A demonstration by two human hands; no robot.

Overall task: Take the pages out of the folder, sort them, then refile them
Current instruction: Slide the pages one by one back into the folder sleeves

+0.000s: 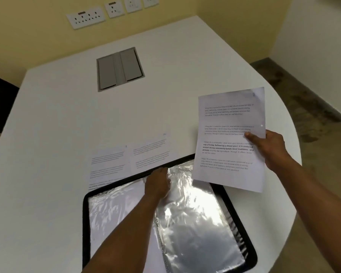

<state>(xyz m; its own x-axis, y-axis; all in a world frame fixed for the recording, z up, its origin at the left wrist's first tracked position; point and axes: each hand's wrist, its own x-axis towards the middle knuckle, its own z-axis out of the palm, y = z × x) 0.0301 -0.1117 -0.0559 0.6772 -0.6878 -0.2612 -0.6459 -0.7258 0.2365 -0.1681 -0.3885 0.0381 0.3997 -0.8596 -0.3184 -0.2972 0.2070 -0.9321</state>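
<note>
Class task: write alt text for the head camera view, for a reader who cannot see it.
A person's right hand holds up a printed page while the left hand rests on an open black folder of clear sleeves. Two more pages lie on the white table.

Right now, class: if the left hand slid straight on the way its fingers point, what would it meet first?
The left hand rests on the open folder, pointing toward its far edge. It would probably cross that black rim first, then reach the printed pages lying flat on the table just beyond.
</note>
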